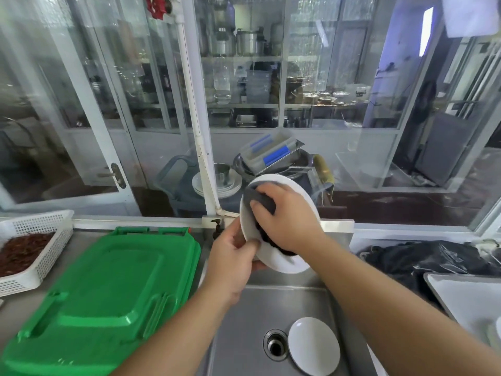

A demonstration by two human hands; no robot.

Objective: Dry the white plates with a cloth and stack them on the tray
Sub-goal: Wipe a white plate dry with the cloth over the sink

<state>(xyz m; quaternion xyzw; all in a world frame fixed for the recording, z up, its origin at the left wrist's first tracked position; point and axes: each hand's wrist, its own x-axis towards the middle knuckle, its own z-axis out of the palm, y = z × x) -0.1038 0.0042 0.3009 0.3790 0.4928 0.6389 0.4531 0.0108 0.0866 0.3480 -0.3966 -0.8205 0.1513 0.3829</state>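
Drying comes first: our left hand (230, 260) grips the white plate (282, 261) by its rim while our right hand (284, 215) presses the cloth (257, 198); next, we judge, stacking on the tray (461, 291).

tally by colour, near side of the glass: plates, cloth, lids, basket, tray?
White plates: 2, one held, one in the sink
Grey cloth: 1
Green lids: 1 stack, count unclear
White basket: 1
Metal tray: 1
Total: 6
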